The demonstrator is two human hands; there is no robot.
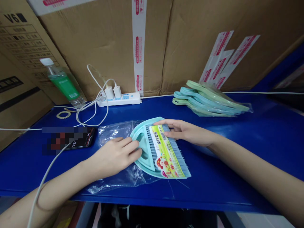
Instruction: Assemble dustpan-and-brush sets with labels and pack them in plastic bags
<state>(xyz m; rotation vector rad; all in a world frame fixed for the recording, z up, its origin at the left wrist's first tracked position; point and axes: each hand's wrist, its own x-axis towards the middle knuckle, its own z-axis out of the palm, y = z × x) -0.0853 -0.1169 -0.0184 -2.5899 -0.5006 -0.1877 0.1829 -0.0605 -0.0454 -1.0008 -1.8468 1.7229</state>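
A small teal dustpan and brush set [147,148] lies on the blue table [237,142], with a colourful printed card [166,152] across its blue bristles. Its handle end sits at the mouth of a clear plastic bag [114,133]. My left hand [116,155] rests on the bag and pinches the handle of the set, fingers closed round it. My right hand [182,131] lies on the upper part of the brush and card, fingers stretched along it and pressing it.
A stack of bagged teal and green dustpan sets [209,99] lies at the back right. At the back left stand a white power strip [121,98] with chargers and cables, a water bottle [63,82], a bead bracelet [63,114] and a phone [80,139]. Cardboard boxes [106,41] wall the rear.
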